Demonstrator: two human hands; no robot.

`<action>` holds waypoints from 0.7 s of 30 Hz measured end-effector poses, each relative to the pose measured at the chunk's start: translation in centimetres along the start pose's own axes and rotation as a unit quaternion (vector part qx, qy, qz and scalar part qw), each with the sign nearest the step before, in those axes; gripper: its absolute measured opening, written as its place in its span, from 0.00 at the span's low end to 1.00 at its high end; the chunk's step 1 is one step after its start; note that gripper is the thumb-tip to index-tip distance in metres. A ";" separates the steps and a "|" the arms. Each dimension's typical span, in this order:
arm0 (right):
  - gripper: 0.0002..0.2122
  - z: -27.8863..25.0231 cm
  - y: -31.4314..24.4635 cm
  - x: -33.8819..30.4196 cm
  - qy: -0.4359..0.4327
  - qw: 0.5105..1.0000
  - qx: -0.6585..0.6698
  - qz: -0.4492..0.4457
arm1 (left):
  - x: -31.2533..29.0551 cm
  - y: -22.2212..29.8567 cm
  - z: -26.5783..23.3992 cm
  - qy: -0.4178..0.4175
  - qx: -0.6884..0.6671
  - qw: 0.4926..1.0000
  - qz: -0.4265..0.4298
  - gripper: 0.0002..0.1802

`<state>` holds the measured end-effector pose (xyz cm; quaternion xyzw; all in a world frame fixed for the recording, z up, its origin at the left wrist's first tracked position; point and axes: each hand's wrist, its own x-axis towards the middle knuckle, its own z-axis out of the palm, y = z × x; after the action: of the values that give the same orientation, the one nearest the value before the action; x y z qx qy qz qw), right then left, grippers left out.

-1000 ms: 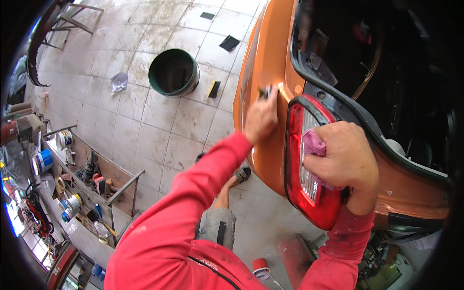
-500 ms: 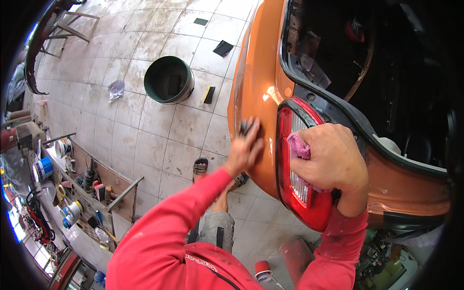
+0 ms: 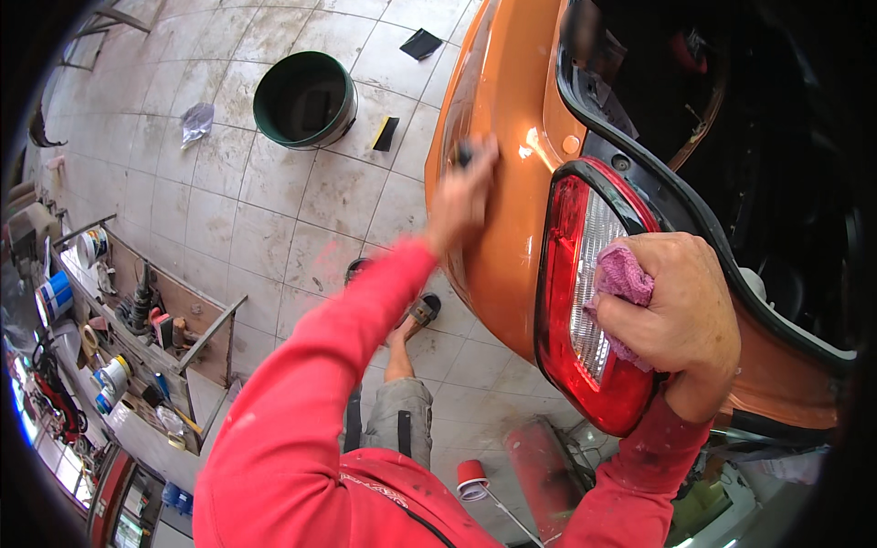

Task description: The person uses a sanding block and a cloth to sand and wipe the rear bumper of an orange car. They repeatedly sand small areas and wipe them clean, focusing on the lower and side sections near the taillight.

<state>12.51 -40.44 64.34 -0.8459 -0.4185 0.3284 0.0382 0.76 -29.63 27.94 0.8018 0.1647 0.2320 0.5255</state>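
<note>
My left hand (image 3: pixel 459 203), blurred by motion, presses on the orange bumper (image 3: pixel 507 301) of a car. A small dark pad (image 3: pixel 464 153) shows at its fingers; the blur hides its exact kind. My right hand (image 3: pixel 681 306) is closed round a bunched pink cloth (image 3: pixel 625 274), which sticks out between thumb and fingers. That hand rests over the red and clear tail light (image 3: pixel 607 402), with the cloth against the clear strip of the lens.
A dark green bucket (image 3: pixel 306 139) stands on the tiled floor, near black sheets (image 3: pixel 420 44) and a crumpled plastic bag (image 3: pixel 196 123). At left, a wooden cart (image 3: pixel 196 306) holds cans and tools. The open car boot (image 3: pixel 776 137) lies right. A red cup (image 3: pixel 471 478) sits below.
My left hand has slid farther up along the bumper. My right hand keeps its hold on the cloth at the tail light. The whole view has shifted slightly, and my feet have moved.
</note>
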 end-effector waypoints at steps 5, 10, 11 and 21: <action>0.10 0.1 1.1 -1.0 -0.007 0.999 0.015 0.029 | -16.0 7.8 -1.6 -0.142 -0.035 0.986 0.086 0.39; 0.12 0.0 0.1 -0.2 -0.017 1.000 0.001 0.010 | -1.1 1.0 -1.7 0.007 -0.086 0.996 -0.027 0.29; 0.12 -0.2 -0.3 0.4 -0.020 1.000 -0.005 -0.002 | 1.1 -0.3 -2.3 0.045 -0.064 0.997 -0.026 0.26; 0.15 -0.2 1.6 0.0 -0.009 0.999 -0.017 -0.028 | -18.5 9.2 0.5 -0.031 -0.005 0.996 0.088 0.32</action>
<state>13.73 -41.44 64.01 -0.8315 -0.4480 0.3272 0.0289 -14.28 -43.07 32.51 0.8177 0.0757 0.2532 0.5114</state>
